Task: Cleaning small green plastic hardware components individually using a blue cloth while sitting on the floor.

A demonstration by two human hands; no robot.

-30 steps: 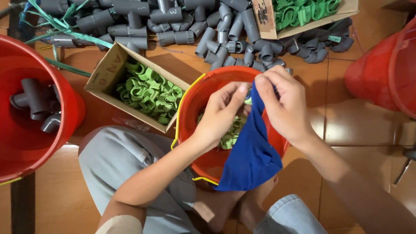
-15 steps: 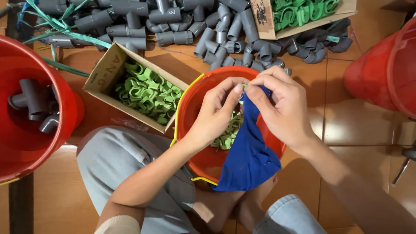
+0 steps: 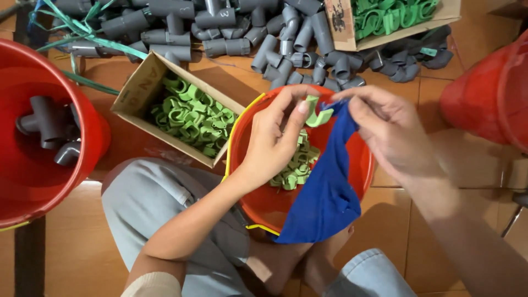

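The left hand (image 3: 275, 140) pinched a green clip (image 3: 314, 114) between thumb and fingertips, lifted just above the red bucket (image 3: 242, 159) so finished pieces could drop among the clips below; the right hand (image 3: 385, 132), fingers curled, gripped the blue cloth (image 3: 327, 187) draped over the bucket's near rim, apparently for wiping

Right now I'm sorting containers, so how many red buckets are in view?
3. One red bucket at the left edge holds grey pipe fittings; one sits between the person's legs under both hands; one is cut off at the right edge. Others may lie outside the frame.
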